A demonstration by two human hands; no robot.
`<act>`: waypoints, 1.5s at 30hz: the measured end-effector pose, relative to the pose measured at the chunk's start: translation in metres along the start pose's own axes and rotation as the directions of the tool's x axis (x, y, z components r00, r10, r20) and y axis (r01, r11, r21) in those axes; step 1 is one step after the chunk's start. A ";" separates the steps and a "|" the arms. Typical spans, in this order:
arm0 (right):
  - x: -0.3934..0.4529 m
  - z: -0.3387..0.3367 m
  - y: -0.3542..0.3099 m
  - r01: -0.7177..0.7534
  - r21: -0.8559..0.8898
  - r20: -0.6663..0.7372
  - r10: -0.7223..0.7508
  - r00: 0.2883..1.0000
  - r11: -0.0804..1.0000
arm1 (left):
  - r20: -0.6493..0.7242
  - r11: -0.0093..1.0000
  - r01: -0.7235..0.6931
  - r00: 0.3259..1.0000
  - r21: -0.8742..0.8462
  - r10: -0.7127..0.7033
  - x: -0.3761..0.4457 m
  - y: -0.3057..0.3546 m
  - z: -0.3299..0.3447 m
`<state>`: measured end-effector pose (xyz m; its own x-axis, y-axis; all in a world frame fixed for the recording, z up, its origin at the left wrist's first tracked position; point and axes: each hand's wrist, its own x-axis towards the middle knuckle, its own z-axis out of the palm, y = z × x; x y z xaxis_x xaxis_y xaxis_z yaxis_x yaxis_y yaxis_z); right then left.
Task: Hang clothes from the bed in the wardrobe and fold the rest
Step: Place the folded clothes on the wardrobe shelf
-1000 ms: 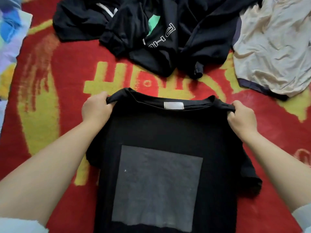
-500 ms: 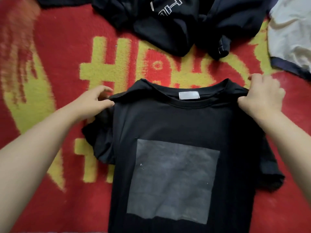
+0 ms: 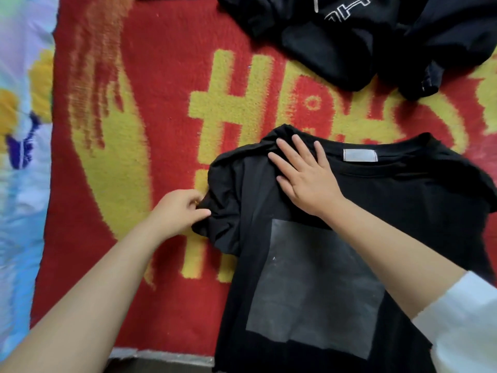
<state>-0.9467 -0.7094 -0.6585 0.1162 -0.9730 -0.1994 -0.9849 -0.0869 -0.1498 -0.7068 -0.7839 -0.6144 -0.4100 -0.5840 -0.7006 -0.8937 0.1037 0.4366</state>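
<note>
Item: red fleece blanket point(image 3: 161, 49) with yellow block motifs, spread flat, filling most of the view. Item: pale blue and lilac printed sheet point(image 3: 24, 184) with yellow and purple patches, lying along the blanket's left edge. Grey strip point(image 3: 161, 355) beneath the blanket's near edge.
</note>
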 end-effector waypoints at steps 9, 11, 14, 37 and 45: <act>0.001 0.004 -0.015 -0.164 0.002 0.109 0.163 0.981 0.986 | -0.382 0.576 -0.047 0.791 -0.816 -0.478 -0.022 -0.055 -0.032; 0.000 -0.001 -0.017 -0.210 0.006 0.160 0.207 0.965 0.978 | -0.581 0.813 0.053 0.672 -0.580 -0.458 -0.020 -0.065 -0.036; 0.001 -0.008 -0.023 -0.248 -0.054 0.245 0.253 0.936 0.967 | -0.699 0.881 0.220 0.542 -0.418 -0.467 -0.023 -0.081 -0.046; 0.115 -0.050 -0.108 0.091 0.045 0.341 -0.101 0.935 0.995 | -0.295 0.312 -0.254 0.951 -0.916 -0.094 -0.083 -0.108 0.006; 0.112 -0.037 -0.097 0.105 0.060 0.193 -0.114 0.974 0.993 | -0.470 0.826 0.137 0.766 -0.547 -0.438 -0.062 -0.123 0.004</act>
<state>-0.8426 -0.8180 -0.6310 0.2508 -0.8970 -0.3641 -0.9578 -0.1752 -0.2280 -0.5721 -0.7569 -0.6265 0.1631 -0.8712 -0.4630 -0.6941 -0.4348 0.5737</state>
